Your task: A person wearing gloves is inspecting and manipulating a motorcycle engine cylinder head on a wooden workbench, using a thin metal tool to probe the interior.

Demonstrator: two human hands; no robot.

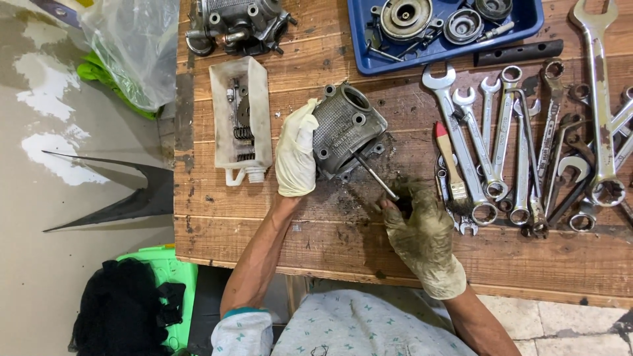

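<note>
Here we steady the grey metal cylinder block (347, 130) near the middle of the wooden table (316, 231), our left hand (295, 155) pressed flat against its nine o'clock side, gloved fingers wrapped on the casting. Our right hand (422, 237), in a grimy glove, sits at about four o'clock from the block, fingers pinched closed on a thin metal rod (374, 175). The rod's long axis runs from four o'clock up toward ten, its tip touching the block's lower face. Both forearms angle inward from six o'clock. Wrenches (521, 158) lie at three o'clock.
</note>
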